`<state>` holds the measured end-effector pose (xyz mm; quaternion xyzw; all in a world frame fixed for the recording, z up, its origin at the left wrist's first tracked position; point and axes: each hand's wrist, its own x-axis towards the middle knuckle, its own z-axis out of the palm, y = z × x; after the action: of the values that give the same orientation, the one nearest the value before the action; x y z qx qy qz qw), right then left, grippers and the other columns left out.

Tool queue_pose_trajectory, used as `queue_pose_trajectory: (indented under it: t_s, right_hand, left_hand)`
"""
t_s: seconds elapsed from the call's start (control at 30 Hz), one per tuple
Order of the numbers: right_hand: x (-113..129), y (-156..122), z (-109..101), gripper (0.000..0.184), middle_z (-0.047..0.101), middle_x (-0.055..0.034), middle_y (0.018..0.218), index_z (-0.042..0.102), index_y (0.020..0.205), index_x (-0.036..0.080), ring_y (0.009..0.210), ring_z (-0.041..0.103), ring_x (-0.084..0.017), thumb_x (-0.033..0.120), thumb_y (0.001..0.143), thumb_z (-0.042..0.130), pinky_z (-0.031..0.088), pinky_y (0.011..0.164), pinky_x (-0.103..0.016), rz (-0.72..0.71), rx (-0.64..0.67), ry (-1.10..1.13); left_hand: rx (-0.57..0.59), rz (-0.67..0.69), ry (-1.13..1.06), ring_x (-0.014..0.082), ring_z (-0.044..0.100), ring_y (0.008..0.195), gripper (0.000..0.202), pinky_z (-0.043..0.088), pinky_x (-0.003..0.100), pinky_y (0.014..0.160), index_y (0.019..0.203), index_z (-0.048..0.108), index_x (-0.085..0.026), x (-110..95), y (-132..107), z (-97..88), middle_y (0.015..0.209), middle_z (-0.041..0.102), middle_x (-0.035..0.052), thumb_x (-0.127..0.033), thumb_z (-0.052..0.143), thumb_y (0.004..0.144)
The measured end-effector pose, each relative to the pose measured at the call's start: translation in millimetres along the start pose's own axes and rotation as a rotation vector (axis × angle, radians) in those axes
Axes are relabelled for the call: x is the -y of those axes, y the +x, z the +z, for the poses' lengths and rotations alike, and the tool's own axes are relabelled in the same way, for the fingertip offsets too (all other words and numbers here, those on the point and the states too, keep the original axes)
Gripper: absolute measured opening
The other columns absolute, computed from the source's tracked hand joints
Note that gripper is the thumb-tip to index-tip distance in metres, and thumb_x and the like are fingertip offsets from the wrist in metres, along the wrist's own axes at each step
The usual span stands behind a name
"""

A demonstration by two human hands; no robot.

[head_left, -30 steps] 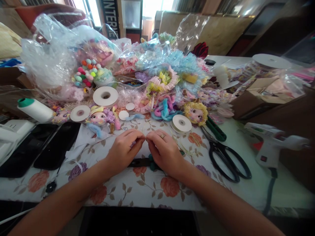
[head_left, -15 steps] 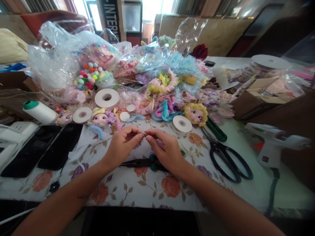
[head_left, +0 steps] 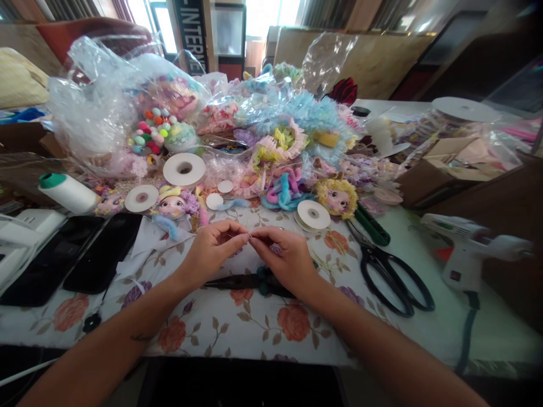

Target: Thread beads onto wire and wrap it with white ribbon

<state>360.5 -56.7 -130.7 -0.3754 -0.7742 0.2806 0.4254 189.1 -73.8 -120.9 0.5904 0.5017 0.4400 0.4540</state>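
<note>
My left hand (head_left: 214,251) and my right hand (head_left: 283,257) meet fingertip to fingertip just above the floral tablecloth (head_left: 237,322). Both are pinched shut on a tiny pale item between them, too small to name. A ring shows on my right hand. Under my wrists lies a dark tool with a teal handle, looking like pliers (head_left: 250,281). Beyond my fingers sit two small doll heads, one pastel-haired (head_left: 172,204) and one yellow-haired (head_left: 337,196), and a ribbon spool (head_left: 313,215).
Large black scissors (head_left: 392,277) lie to the right, a white glue gun (head_left: 470,249) beyond them. Two black phones (head_left: 72,254) and a white thread cone (head_left: 68,192) are on the left. Plastic bags of pompoms and lace trims (head_left: 271,124) pile up at the back.
My hands rose slightly off the cloth and shifted a little left; the pinch between the fingertips tightened. Nothing else on the table moved.
</note>
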Motion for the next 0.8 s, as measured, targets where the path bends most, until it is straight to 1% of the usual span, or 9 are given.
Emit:
queue_pose_trajectory:
  t_s: [0.07, 0.17, 0.23, 0.3, 0.37, 0.47, 0.57, 0.7, 0.8]
  right_hand:
    - [1.1, 1.3, -1.8, 0.008, 0.07, -0.0009, 0.073, 0.068, 0.085, 0.018, 0.064, 0.063, -0.013, 0.021, 0.084, 0.06, 0.048, 0.059, -0.023, 0.037, 0.002, 0.007]
    - [0.4, 3.2, -4.2, 0.007, 0.069, -0.0011, 0.073, 0.068, 0.082, 0.018, 0.064, 0.063, -0.013, 0.019, 0.083, 0.061, 0.048, 0.059, -0.024, 0.058, -0.022, -0.024]
    - [-1.8, 3.7, -4.7, 0.007, 0.069, -0.0011, 0.073, 0.068, 0.081, 0.019, 0.065, 0.063, -0.014, 0.018, 0.082, 0.062, 0.049, 0.061, -0.025, 0.023, -0.033, -0.065]
    - [-4.1, 3.5, -4.0, 0.008, 0.068, -0.0012, 0.074, 0.069, 0.081, 0.02, 0.068, 0.063, -0.014, 0.017, 0.082, 0.062, 0.05, 0.064, -0.026, -0.027, -0.042, -0.099]
    - [-5.7, 2.7, -2.6, 0.009, 0.068, -0.002, 0.078, 0.069, 0.083, 0.021, 0.072, 0.063, -0.015, 0.018, 0.083, 0.061, 0.051, 0.066, -0.027, -0.077, -0.069, -0.124]
    - [-6.5, 1.8, -0.8, 0.009, 0.069, -0.0033, 0.083, 0.069, 0.085, 0.022, 0.077, 0.064, -0.016, 0.019, 0.085, 0.061, 0.053, 0.07, -0.029, -0.171, -0.119, -0.174]
    - [-6.5, 1.0, -0.6, 0.012, 0.07, -0.0041, 0.081, 0.07, 0.087, 0.022, 0.077, 0.062, -0.017, 0.018, 0.086, 0.058, 0.053, 0.071, -0.032, -0.289, -0.111, -0.249]
    - [-6.3, -1.3, -1.9, 0.018, 0.07, -0.0038, 0.08, 0.069, 0.089, 0.024, 0.074, 0.06, -0.017, 0.014, 0.087, 0.054, 0.053, 0.069, -0.033, -0.432, -0.074, -0.342]
    - [-6.4, -2.6, -3.6, 0.019, 0.071, -0.0037, 0.081, 0.067, 0.091, 0.024, 0.074, 0.059, -0.017, 0.012, 0.087, 0.054, 0.053, 0.07, -0.034, -0.487, -0.09, -0.367]
  left_hand:
    - [-0.012, 0.018, 0.03, 0.011, 0.057, 0.06, 0.017, 0.047, 0.022, 0.053, 0.084, 0.066, -0.017, 1.1, 0.2, -1.2, 0.071, 0.063, 0.0009, -0.033, 0.063, 0.08]
    - [-0.087, 0.058, 0.085, 0.0137, 0.062, 0.071, 0.018, 0.051, 0.023, 0.061, 0.09, 0.066, -0.018, 3.1, 1.1, -4.6, 0.082, 0.067, 0.0026, -0.033, 0.063, 0.081]
    - [-0.139, 0.061, 0.113, 0.0155, 0.064, 0.078, 0.02, 0.052, 0.025, 0.065, 0.094, 0.066, -0.018, 3.9, 2.1, -7.2, 0.087, 0.068, 0.0038, -0.034, 0.06, 0.083]
    - [-0.156, 0.053, 0.131, 0.0168, 0.064, 0.081, 0.023, 0.052, 0.025, 0.067, 0.094, 0.067, -0.018, 3.9, 3.1, -9.3, 0.087, 0.069, 0.0043, -0.037, 0.057, 0.085]
    - [-0.128, 0.048, 0.141, 0.0176, 0.065, 0.081, 0.027, 0.052, 0.026, 0.067, 0.094, 0.068, -0.017, 3.4, 3.8, -9.9, 0.086, 0.07, 0.0046, -0.04, 0.056, 0.086]
    - [-0.02, 0.028, 0.127, 0.0184, 0.065, 0.083, 0.031, 0.053, 0.027, 0.069, 0.099, 0.069, -0.018, 3.2, 3.7, -8.0, 0.092, 0.072, 0.0055, -0.042, 0.06, 0.083]
    - [0.06, 0.045, 0.1, 0.0182, 0.065, 0.081, 0.028, 0.054, 0.028, 0.07, 0.098, 0.071, -0.018, 4.5, 2.7, -5.2, 0.092, 0.072, 0.0055, -0.039, 0.065, 0.08]
    - [0.021, 0.053, 0.097, 0.0151, 0.061, 0.062, 0.021, 0.051, 0.026, 0.056, 0.084, 0.074, -0.016, 4.1, 0.0, -3.7, 0.072, 0.07, 0.0039, -0.035, 0.069, 0.076]
    - [0.002, 0.101, 0.144, 0.0145, 0.06, 0.062, 0.019, 0.05, 0.024, 0.055, 0.077, 0.073, -0.017, 0.9, -1.1, -5.1, 0.07, 0.069, 0.0038, -0.036, 0.069, 0.077]
